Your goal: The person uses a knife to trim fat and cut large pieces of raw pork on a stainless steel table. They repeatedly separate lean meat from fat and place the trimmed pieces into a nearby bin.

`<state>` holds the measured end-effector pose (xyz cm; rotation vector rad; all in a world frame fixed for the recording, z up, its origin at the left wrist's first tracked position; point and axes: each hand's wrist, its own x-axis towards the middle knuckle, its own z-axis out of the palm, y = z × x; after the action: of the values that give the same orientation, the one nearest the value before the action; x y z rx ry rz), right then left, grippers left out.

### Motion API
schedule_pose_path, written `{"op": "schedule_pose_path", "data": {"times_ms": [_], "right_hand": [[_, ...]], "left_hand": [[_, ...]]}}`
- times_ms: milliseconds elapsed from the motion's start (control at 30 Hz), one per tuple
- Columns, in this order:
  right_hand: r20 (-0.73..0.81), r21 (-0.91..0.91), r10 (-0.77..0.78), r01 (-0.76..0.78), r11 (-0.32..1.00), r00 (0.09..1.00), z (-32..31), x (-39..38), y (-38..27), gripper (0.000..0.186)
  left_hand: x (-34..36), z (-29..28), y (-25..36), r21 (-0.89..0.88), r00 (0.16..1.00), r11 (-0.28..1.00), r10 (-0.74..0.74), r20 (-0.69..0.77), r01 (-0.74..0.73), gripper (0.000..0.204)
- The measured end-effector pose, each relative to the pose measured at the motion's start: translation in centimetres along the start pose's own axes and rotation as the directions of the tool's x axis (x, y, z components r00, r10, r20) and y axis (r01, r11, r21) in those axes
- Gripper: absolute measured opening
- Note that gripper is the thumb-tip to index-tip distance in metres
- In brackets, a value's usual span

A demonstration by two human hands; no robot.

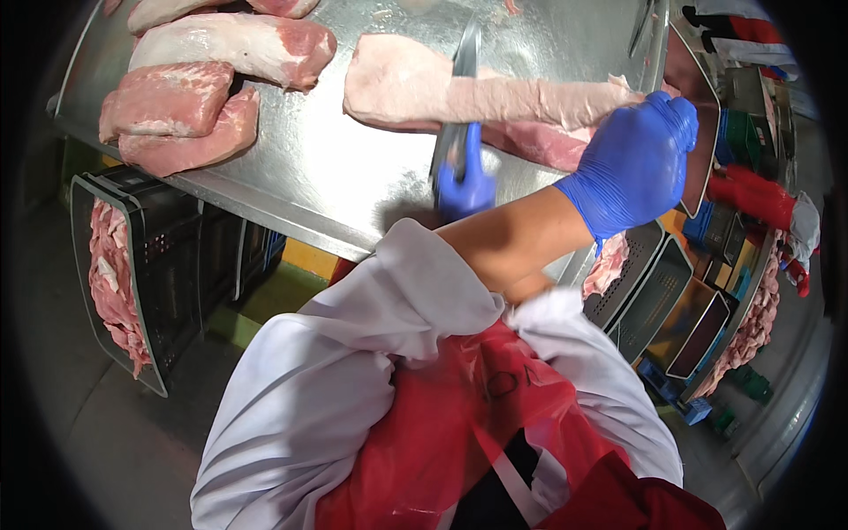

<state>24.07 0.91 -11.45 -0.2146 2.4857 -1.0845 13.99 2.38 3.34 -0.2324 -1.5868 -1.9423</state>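
Note:
My left hand (638,166), in a blue glove and reaching across to the right, is closed round the right end of a pale strip of fat or skin (539,103). That strip is partly lifted from a piece of pork (397,79) on the metal table. Crossed beneath my left forearm, my right hand (466,187), also gloved in blue, grips a knife (468,53). The blade passes under the strip, which hides its middle; its tip shows on the far side. Pink meat (543,144) is exposed along the near edge.
Several pork pieces (230,46) lie at the table's left. Below the left edge stands a dark crate (163,265) with meat trimmings (113,278). More crates (654,287) and trimmings (746,322) are at right. Co-workers' red-and-white clothing (751,190) shows at the far right.

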Motion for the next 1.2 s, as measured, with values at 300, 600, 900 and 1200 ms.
{"op": "schedule_pose_path", "data": {"times_ms": [300,600,900,1200], "right_hand": [[-0.111,0.132,-0.139,0.153,0.979,0.984,5.0,2.0,0.3,0.064],[-0.064,0.162,-0.19,0.198,0.967,0.98,5.0,4.9,-6.2,0.031],[0.011,0.122,-0.073,0.072,0.99,0.997,10.1,1.9,-5.1,0.04],[-0.275,0.428,-0.225,0.329,0.842,0.935,11.8,3.3,-10.3,0.033]], "left_hand": [[1.8,-1.5,3.2,0.15,0.982,0.974,0.179,-0.051,-0.17,0.017],[3.8,-2.6,6.9,0.052,0.98,0.984,0.176,-0.09,-0.172,0.017],[4.4,-3.3,10.6,0.077,0.973,0.972,0.227,-0.05,-0.223,0.015],[6.6,-0.9,14.1,0.09,0.912,0.912,0.406,-0.057,-0.4,0.011]]}}
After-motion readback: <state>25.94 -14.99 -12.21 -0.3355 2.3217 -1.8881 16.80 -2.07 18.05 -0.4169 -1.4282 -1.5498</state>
